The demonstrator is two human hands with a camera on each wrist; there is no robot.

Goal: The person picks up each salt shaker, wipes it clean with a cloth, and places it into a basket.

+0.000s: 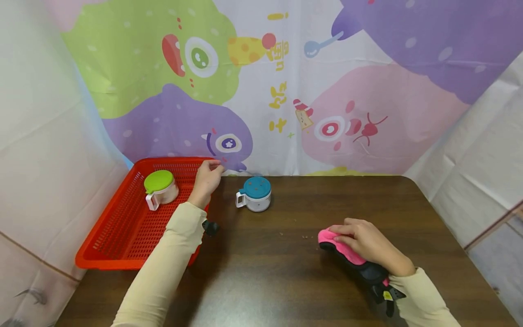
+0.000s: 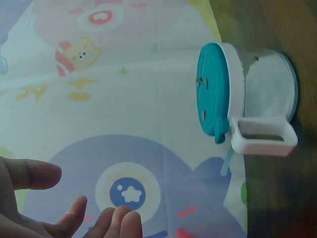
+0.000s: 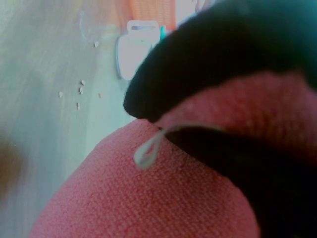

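My left hand hovers over the right rim of the red basket. Its thumb and fingers are apart, with nothing between them. To its right a seasoning jar with a teal lid and white handle stands upright on the table; small brown bits lie on its lid. Another seasoning jar, green-lidded, sits in the basket. Over on the right side, my right hand grips a pink cloth with black edging. Close up, the right wrist view shows the cloth's fuzzy surface and a pale hanging loop.
Small crumbs are scattered on the brown table between the teal-lidded jar and the cloth. Behind the table hangs a cartoon-print curtain, and pale cloth walls stand at both sides.
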